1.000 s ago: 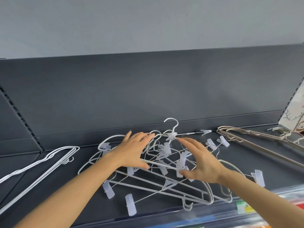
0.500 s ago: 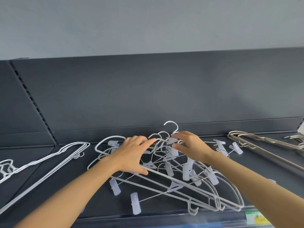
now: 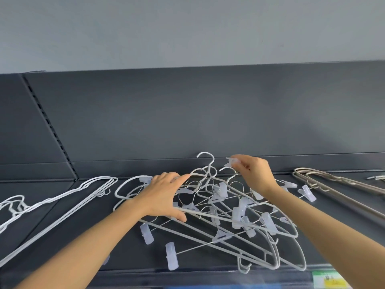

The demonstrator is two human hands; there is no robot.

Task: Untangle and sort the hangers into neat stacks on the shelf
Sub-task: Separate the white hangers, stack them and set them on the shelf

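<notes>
A tangled pile of white clip hangers (image 3: pixel 225 217) lies in the middle of the dark shelf (image 3: pixel 68 230). My left hand (image 3: pixel 164 195) rests flat on the pile's left part, fingers straight, thumb under a hanger bar. My right hand (image 3: pixel 255 172) is raised over the back of the pile and pinches a translucent clip (image 3: pixel 231 163) between thumb and fingers. Several hooks stick up between the two hands.
A neat stack of plain white hangers (image 3: pixel 62 197) lies to the left. Beige hangers (image 3: pixel 337 182) lie on the right. The shelf's back panel (image 3: pixel 208 113) rises right behind the pile. A price label (image 3: pixel 329 280) sits on the front edge at lower right.
My right hand has moved from the front right of the pile up to its back and taken a clip between its fingers. My left hand stays pressed on the pile.
</notes>
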